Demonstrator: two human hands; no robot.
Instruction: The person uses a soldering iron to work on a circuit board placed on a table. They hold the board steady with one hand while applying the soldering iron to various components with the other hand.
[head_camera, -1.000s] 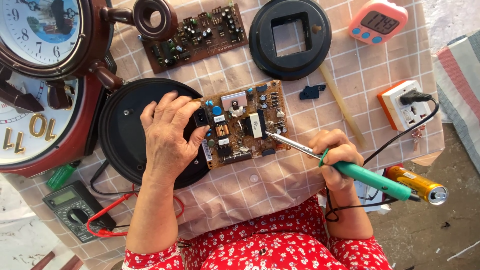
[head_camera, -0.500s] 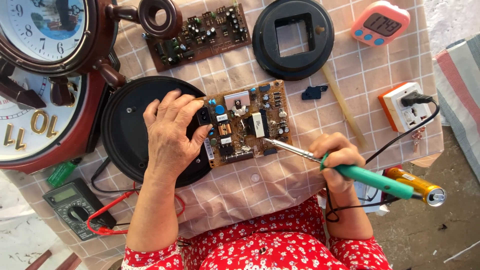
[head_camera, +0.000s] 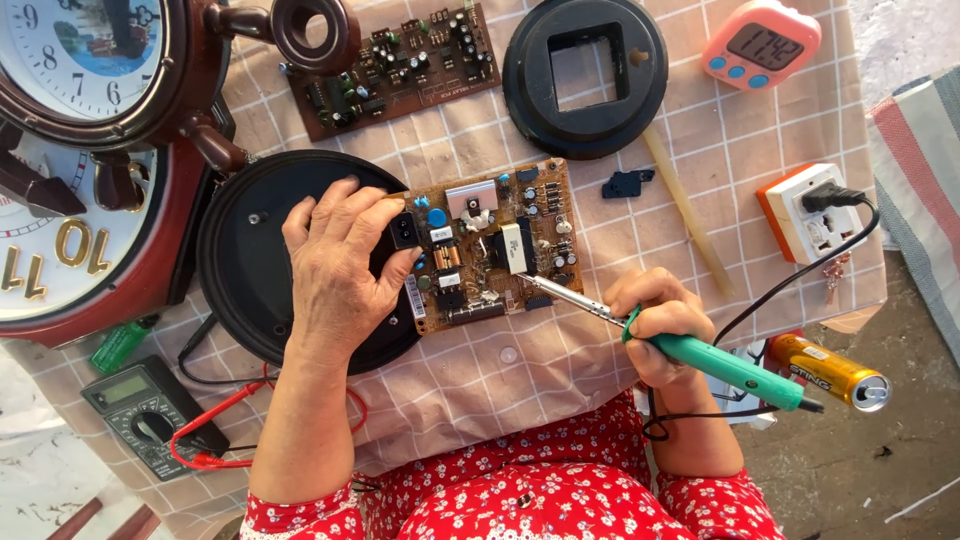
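Observation:
A brown circuit board with several small components lies on the checked cloth, partly over a round black cover. My left hand rests on the cover and presses the board's left edge, fingers bent. My right hand grips a green-handled soldering iron. Its metal tip reaches the board's lower right part, near a white block.
A second circuit board and a black round frame lie at the back. Two clocks fill the left. A multimeter with red leads sits front left. A pink timer, a socket block, a stick and a yellow can are on the right.
The iron's tip has slid a little to the left and down along the board's lower part. My left hand stays pressed on the board.

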